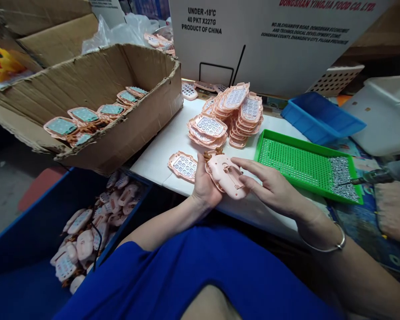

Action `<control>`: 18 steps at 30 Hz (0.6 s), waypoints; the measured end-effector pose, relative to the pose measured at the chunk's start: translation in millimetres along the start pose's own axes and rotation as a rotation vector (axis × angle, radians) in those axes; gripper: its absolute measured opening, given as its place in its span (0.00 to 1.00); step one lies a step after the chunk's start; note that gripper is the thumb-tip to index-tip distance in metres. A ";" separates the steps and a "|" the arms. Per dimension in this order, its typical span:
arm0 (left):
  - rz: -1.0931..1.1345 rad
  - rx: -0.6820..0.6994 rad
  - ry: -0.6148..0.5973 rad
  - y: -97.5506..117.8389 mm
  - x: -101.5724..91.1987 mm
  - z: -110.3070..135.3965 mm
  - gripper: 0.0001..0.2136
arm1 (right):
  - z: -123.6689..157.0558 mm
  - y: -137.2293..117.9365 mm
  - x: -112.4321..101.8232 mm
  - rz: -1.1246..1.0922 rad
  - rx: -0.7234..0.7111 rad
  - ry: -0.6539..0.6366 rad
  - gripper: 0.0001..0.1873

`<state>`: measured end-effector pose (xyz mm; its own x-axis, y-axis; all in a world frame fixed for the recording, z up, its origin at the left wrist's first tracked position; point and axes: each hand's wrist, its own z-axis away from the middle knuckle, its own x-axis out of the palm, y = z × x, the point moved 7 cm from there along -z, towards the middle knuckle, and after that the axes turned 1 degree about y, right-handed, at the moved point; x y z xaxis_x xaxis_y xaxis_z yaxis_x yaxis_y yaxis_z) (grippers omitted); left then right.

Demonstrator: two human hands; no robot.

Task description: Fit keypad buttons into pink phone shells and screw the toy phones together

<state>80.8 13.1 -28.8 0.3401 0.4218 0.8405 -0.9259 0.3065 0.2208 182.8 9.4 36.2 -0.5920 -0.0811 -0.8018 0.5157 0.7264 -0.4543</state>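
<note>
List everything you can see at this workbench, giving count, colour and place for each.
toy shell: one, pink, centre, held.
keypad panel: one, pink, flat left of the shell.
panel stacks: several, pink, behind the shell.
table: one, white, in front.
green tray: one, green, right of the shell.
screws: a heap, silver, tray's right end.
blue tray: one, blue, behind the green tray.
cardboard box: one, brown, left, holding panels.
blue bin: one, blue, lower left, holding toys.
left hand: one, bare, gripping the shell.
right hand: one, bracelet on wrist, fingers outstretched on the shell.

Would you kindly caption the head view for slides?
Left hand holds a pink toy-phone shell, right hand touching it, beside a green screw tray.
</note>
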 end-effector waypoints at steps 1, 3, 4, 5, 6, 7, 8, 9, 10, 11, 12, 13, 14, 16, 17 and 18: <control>-0.003 0.019 -0.011 0.3 0.8 0.2 0.32 | -0.7 -0.1 1.9 0.021 0.031 0.033 0.22; -0.013 0.046 -0.035 -0.3 2.6 1.1 0.34 | -2.6 -2.0 8.5 0.089 0.072 0.076 0.30; -0.020 0.054 -0.047 -1.0 3.3 1.7 0.34 | -3.6 -3.5 12.7 0.123 0.081 0.086 0.32; -0.027 0.060 -0.057 -1.7 3.9 2.3 0.35 | -4.5 -4.5 16.7 0.150 0.089 0.089 0.33; -0.032 0.068 -0.063 -2.0 4.0 2.8 0.35 | -5.2 -5.0 20.1 0.170 0.101 0.088 0.34; -0.034 0.076 -0.069 -2.1 3.8 3.1 0.35 | -5.6 -5.2 22.6 0.181 0.110 0.087 0.34; -0.032 0.085 -0.074 -1.9 3.4 3.2 0.34 | -5.8 -5.4 23.8 0.184 0.118 0.089 0.35; -0.027 0.088 -0.078 -1.8 2.6 3.0 0.34 | -5.8 -5.5 23.6 0.184 0.126 0.098 0.35; -0.021 0.088 -0.078 -1.8 1.3 2.6 0.33 | -5.8 -5.5 22.1 0.182 0.137 0.115 0.36; -0.014 0.086 -0.078 -1.9 0.0 2.1 0.33 | -5.7 -5.3 19.6 0.182 0.152 0.136 0.35; -0.006 0.086 -0.079 -1.8 -1.4 1.6 0.32 | -5.7 -5.4 16.7 0.183 0.165 0.160 0.35; 0.000 0.091 -0.082 -1.7 -2.5 1.3 0.31 | -5.9 -6.0 13.8 0.188 0.174 0.184 0.34; 0.006 0.100 -0.085 -1.4 -3.4 1.2 0.31 | -6.4 -7.2 11.4 0.195 0.176 0.206 0.34; 0.004 0.108 -0.106 -2.2 -3.5 2.1 0.31 | -8.3 -11.6 8.8 0.220 0.153 0.236 0.33; -0.003 0.106 -0.118 -3.2 -3.0 2.9 0.31 | -9.5 -14.2 8.9 0.237 0.134 0.244 0.33; -0.013 0.099 -0.129 -4.6 -2.4 4.0 0.31 | -10.6 -16.8 9.7 0.256 0.116 0.249 0.33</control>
<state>83.6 7.3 -29.9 0.3342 0.3036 0.8923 -0.9355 0.2225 0.2746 161.8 3.6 40.1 -0.5604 0.2719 -0.7824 0.7245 0.6187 -0.3039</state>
